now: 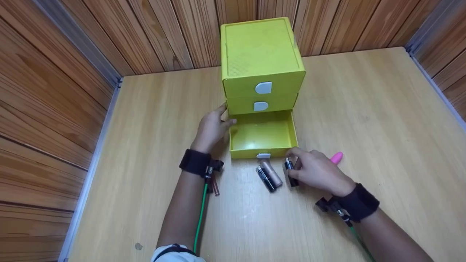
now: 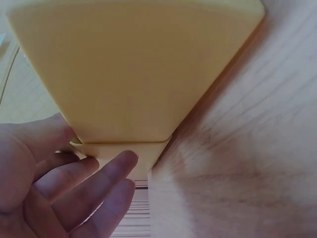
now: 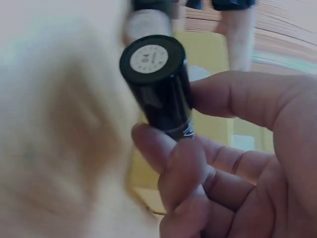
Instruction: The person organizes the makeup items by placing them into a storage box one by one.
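Observation:
My right hand [image 1: 320, 171] pinches a black lipstick tube [image 1: 291, 174] just beside the front right corner of the pulled-out bottom drawer [image 1: 251, 154]. A round label marks the end of that lipstick [image 3: 161, 89] in the right wrist view, where thumb and fingertips press its sides. Along the left side of the yellow drawer cabinet [image 1: 262, 51] lies my left hand [image 1: 211, 129], thumb at the drawer's rim, other fingers loosely bent in the left wrist view. Another black lipstick [image 1: 266, 179] and a mauve tube [image 1: 272, 174] lie side by side before the drawer.
A bright pink object [image 1: 337, 158] shows partly behind my right hand. By my left wrist is a slim reddish tube [image 1: 215, 186]. Two upper drawers with white handles [image 1: 263, 87] are closed. Wood-panelled walls [image 1: 204, 32] border the table [image 1: 364, 116].

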`<action>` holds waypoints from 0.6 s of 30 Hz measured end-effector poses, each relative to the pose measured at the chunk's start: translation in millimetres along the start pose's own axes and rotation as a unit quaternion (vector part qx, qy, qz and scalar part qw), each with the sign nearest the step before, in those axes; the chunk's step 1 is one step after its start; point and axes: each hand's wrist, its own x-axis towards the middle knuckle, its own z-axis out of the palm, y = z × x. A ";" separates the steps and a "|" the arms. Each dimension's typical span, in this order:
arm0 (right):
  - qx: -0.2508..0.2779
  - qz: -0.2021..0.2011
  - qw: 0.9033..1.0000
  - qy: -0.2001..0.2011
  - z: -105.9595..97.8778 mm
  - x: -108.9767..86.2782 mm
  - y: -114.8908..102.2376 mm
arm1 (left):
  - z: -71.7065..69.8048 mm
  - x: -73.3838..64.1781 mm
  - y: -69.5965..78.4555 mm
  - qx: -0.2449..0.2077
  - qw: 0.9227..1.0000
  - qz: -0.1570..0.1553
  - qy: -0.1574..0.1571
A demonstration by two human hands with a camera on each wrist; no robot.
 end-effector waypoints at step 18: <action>0.110 -0.022 0.993 0.029 -19.2 29.0 -31.5 | 2.1 0.4 -3.8 -0.004 1.000 -0.011 -0.011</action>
